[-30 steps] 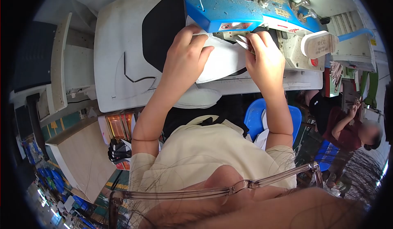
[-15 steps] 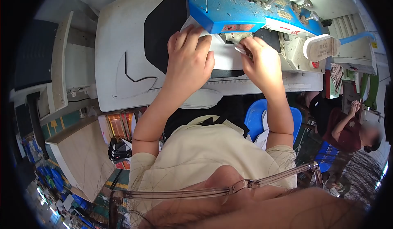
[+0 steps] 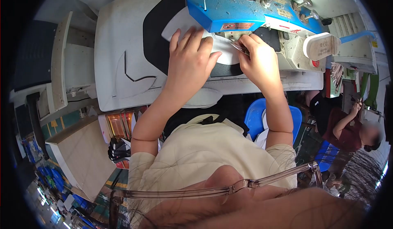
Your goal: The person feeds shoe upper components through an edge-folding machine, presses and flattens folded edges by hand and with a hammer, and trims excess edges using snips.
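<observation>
A white curved flat piece (image 3: 182, 19) lies on the black mat of the worktable, partly under the blue machine head (image 3: 227, 8). My left hand (image 3: 191, 55) rests on that piece with fingers spread and thumb pointing right. Just right of it, my right hand (image 3: 260, 57) is closed in a pinch near the machine's metal plate (image 3: 233, 35). From its fingertips pokes a small pointed metal tool (image 3: 236, 46), whose kind I cannot make out. The part of the white piece beneath the machine head is hidden.
A ruler strip (image 3: 241, 79) runs along the front of the white tabletop (image 3: 118, 32). At the right stands a pale pad on an arm (image 3: 321, 48). Below the table edge are a blue bin (image 3: 256, 110) with white pieces and a wooden panel (image 3: 82, 159). A co-worker (image 3: 346, 126) is at far right.
The white piece has turned and now shows more to the left, beyond my left fingers. My left hand's fingers have spread further. My right hand has shifted slightly to the left.
</observation>
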### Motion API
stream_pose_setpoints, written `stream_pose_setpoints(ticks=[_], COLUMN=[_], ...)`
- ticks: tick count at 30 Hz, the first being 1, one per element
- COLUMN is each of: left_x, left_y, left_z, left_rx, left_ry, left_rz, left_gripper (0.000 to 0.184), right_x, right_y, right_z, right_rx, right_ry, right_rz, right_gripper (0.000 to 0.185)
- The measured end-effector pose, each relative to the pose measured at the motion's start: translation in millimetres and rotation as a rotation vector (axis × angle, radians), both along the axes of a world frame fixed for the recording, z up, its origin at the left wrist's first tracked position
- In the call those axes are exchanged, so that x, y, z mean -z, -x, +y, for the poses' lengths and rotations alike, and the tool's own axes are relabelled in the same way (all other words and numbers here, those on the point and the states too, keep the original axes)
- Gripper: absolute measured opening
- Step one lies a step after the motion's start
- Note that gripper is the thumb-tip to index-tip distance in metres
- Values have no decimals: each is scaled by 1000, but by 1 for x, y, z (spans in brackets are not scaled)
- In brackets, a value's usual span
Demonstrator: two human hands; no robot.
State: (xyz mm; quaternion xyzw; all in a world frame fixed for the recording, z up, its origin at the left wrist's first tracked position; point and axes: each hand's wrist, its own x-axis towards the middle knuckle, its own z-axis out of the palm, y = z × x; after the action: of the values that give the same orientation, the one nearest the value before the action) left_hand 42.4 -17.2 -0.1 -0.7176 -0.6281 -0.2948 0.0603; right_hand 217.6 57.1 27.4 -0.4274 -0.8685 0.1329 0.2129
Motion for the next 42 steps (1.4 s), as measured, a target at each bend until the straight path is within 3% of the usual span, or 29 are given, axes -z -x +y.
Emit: stream_pose_setpoints(ticks=[15,26,42], left_x=[7,5,6], left_y=[7,25,43], left_z=[4,8,19], left_rx=[-35,71,87], left_ry=[-42,-46,-15], left_rz=[65,-164,-98], left_gripper=[28,20,22], right_x=[10,2,12], right_y=[17,30,18], right_z=[2,-4,-6], right_rx=[-75,-62,-7], right_ry=[-34,177,150], right_rz=[-67,140,292], right_gripper=[15,15,14])
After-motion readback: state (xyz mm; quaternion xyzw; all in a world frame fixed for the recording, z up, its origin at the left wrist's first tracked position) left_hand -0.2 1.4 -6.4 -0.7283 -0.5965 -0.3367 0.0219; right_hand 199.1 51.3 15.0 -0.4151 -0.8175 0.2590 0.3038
